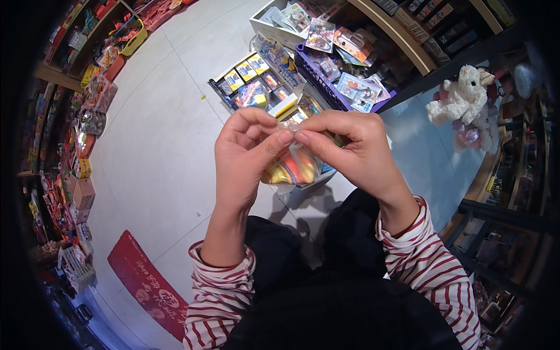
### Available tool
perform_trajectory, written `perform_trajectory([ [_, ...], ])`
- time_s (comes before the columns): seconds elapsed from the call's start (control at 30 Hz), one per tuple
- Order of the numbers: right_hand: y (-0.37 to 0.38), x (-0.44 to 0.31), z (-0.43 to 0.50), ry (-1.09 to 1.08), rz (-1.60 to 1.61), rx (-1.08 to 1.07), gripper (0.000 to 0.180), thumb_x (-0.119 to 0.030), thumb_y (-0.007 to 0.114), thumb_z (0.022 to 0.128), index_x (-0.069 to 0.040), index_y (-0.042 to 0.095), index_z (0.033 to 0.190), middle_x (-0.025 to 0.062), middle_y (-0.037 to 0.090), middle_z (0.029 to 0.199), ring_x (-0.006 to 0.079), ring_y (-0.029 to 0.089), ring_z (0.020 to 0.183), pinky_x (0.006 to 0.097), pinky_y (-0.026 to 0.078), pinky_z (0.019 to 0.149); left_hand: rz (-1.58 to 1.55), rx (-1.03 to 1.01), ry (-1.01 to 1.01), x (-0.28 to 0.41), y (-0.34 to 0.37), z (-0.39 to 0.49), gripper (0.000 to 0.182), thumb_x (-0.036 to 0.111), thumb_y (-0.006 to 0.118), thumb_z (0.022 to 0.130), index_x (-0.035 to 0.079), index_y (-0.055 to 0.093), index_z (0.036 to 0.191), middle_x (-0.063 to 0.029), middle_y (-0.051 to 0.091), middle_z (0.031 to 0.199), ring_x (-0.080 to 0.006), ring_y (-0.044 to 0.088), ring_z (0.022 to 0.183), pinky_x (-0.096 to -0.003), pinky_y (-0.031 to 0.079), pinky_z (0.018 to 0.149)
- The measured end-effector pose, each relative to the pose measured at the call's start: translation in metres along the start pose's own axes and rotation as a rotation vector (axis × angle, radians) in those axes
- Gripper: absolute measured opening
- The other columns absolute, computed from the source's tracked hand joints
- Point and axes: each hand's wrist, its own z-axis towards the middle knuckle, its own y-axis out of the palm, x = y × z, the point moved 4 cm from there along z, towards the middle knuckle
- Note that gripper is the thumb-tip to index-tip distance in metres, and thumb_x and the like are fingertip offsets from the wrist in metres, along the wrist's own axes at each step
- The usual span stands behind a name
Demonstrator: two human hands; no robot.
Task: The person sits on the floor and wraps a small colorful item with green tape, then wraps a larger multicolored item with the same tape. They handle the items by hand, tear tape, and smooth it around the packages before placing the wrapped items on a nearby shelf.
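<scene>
Between my two hands hangs a clear plastic bag (292, 167) with soft-looking yellow, orange and blue striped contents. My left hand (245, 151) pinches the gathered neck of the bag between thumb and forefinger. From the other side, my right hand (350, 144) pinches the same neck, its thumb tip almost against the left one. Just beyond the hands, a display box (225, 98) on the floor holds small yellow-and-white packs (246, 71). On top of those packs rests another colourful bagged item (253, 95). The bag and my right hand hide the box's near part.
A purple plastic basket (321, 83) of packaged goods and a white box (280, 36) stand beyond the display box. White plush toys (466, 96) hang at right by shelving. Stocked shelves (83, 131) line the left. A red mat (146, 284) with writing lies on the tiled floor (144, 166).
</scene>
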Motion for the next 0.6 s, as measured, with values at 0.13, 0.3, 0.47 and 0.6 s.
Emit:
perform_trajectory([
  [0.13, -0.001, -0.001, 0.000, 0.022, 0.064, 0.011, 0.007, -0.007, 0.065, 0.077, -0.001, 0.067, 0.081, 0.0062, 0.065, 0.067, 0.0083, 0.059, 0.056, 0.0207, 0.045, 0.051, 0.045, -0.009, 0.089, -0.003, -0.001, 0.005, 0.044, 0.011, 0.066, 0.081, 0.001, 0.045, 0.118, -0.0107, 0.055, 0.105, -0.0131, 0.054, 0.095, -0.0249, 0.047, 0.078],
  [0.3, -0.010, 0.001, 0.002, 0.084, 0.152, 0.088, 0.008, -0.003, 0.064, 0.078, 0.002, 0.066, 0.083, 0.0054, 0.066, 0.073, 0.0057, 0.059, 0.063, 0.0195, 0.046, 0.056, 0.005, 0.005, -0.130, -0.017, -0.003, 0.007, 0.075, 0.035, 0.066, 0.081, 0.005, 0.027, 0.137, -0.0131, 0.043, 0.125, -0.0215, 0.048, 0.111, -0.0316, 0.043, 0.088],
  [0.47, -0.010, 0.002, 0.002, 0.087, 0.139, 0.113, 0.008, -0.004, 0.064, 0.078, 0.002, 0.066, 0.084, 0.0061, 0.066, 0.074, 0.0059, 0.059, 0.064, 0.0198, 0.046, 0.056, -0.116, -0.135, -0.437, -0.028, 0.004, 0.005, 0.079, 0.033, 0.068, 0.079, 0.005, 0.023, 0.138, -0.0115, 0.047, 0.122, -0.0186, 0.054, 0.105, -0.0306, 0.049, 0.082],
  [0.6, -0.012, 0.003, 0.001, 0.131, 0.191, 0.095, 0.009, -0.005, 0.064, 0.079, 0.002, 0.066, 0.084, 0.0037, 0.065, 0.072, 0.0043, 0.056, 0.064, 0.0188, 0.044, 0.057, -0.141, -0.184, -0.479, -0.029, 0.005, 0.012, 0.067, 0.022, 0.066, 0.079, 0.005, 0.030, 0.132, -0.0110, 0.050, 0.118, -0.0189, 0.055, 0.105, -0.0332, 0.049, 0.085],
])
